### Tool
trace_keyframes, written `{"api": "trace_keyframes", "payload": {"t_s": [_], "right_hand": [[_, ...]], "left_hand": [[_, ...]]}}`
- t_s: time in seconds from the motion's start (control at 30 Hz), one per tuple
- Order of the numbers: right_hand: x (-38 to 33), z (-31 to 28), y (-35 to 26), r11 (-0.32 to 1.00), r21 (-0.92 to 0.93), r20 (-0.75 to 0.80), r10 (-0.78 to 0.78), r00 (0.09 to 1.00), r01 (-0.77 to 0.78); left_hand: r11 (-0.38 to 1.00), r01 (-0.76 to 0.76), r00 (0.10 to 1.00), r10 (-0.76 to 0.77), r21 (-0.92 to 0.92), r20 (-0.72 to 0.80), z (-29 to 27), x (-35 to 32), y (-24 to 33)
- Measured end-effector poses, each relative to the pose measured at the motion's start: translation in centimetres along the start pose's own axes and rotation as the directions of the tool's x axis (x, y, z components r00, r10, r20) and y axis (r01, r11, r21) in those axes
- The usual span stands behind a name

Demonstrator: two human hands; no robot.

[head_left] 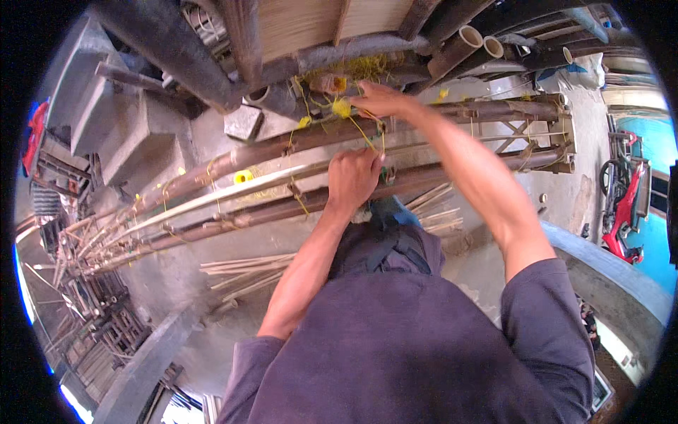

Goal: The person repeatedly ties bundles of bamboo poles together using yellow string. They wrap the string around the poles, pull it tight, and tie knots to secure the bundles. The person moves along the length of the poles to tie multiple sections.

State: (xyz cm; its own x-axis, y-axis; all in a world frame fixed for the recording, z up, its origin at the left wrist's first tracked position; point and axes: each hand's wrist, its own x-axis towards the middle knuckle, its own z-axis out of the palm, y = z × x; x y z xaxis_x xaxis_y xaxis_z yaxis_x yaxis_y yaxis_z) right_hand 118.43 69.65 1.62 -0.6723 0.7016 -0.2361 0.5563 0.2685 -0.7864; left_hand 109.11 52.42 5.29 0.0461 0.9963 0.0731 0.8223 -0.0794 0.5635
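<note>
The left hand [355,178] pinches yellow string [362,133], which stretches from its fingertips toward the right hand [383,101], over the brown poles [319,136]. I cannot tell whether the right fingers are clamped.

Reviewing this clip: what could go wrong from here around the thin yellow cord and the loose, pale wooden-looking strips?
1. The thin yellow cord slants from near the bunched yellow tangle, by the right hand, to the left hand; it might snag or knot.
2. The loose, pale wooden-looking strips lie on the grey floor, so they may slide underfoot if stepped on.
</note>
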Motion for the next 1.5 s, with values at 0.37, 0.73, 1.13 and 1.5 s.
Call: {"api": "trace_keyframes", "payload": {"t_s": [0.37,0.73,1.13,1.5], "right_hand": [[-17.0,12.4,-1.6,0.976,0.058,0.334,-0.217,0.917,0.21],[-19.4,7.6,-2.7,0.833,0.153,-0.191,-0.503,0.843,0.532],[-26.6,6.1,-8.5,0.944,-0.17,-0.177,0.254,0.951,-0.284],[-15.0,10.3,-22.8,1.0,-0.012,-0.199,0.01,0.98,-0.012]], "left_hand": [[0.798,0.311,0.95,-0.246,-0.516,0.193,-2.9,2.8,0.8],[-0.003,0.429,0.698,-0.634,-0.903,0.333,-2.5,16.7,-9.2],[0.899,0.297,0.952,-0.307,-0.322,0.022,-13.9,2.0,-20.8],[0.988,-0.006,0.968,0.044,-0.152,0.246,-10.9,-8.1,-16.3]]}}
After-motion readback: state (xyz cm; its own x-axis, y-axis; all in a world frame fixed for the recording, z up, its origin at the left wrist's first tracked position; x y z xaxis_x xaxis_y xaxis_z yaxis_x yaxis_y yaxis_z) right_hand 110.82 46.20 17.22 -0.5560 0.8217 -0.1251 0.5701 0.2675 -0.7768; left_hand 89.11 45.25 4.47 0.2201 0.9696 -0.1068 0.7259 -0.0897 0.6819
